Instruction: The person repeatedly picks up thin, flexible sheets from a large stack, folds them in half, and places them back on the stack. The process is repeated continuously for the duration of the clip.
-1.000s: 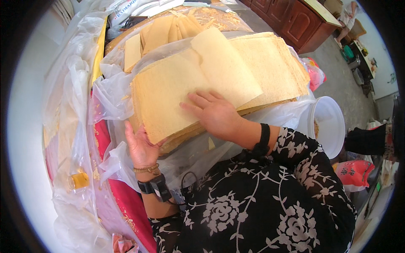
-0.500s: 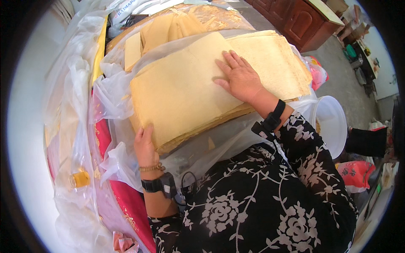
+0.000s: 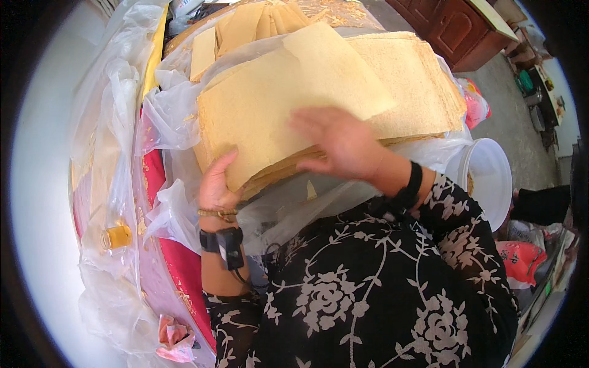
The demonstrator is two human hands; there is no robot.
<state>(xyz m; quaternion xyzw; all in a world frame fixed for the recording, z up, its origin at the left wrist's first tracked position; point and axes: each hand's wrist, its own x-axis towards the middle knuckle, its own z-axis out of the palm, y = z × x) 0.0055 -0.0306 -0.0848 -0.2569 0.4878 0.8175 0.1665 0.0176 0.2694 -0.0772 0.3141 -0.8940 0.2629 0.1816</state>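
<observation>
A thin pale-yellow sheet (image 3: 270,104) lies askew on top of a stack of similar sheets. Its far right corner overlaps the rest of the stack (image 3: 411,80), whose rough edges show on the right. At the near left corner, my left hand (image 3: 218,181) grips the sheet, its thumb along the edge; the other fingers are mostly hidden. My right hand (image 3: 346,144) is over the stack's near edge, blurred, with its fingers stretched out and its thumb apart. Whether it touches the sheet, I cannot tell.
Clear plastic film (image 3: 178,122) lies under and around the stack. Beyond are narrow yellowish pieces (image 3: 245,27). A white bucket (image 3: 488,184) stands to the right, near a red and white bag (image 3: 521,262). A small amber jar (image 3: 116,237) sits at the left.
My right hand has come off the middle of the sheet toward me. The top sheet has turned, its right part now lying at a slant over the stack. My left hand stays at the near left corner.
</observation>
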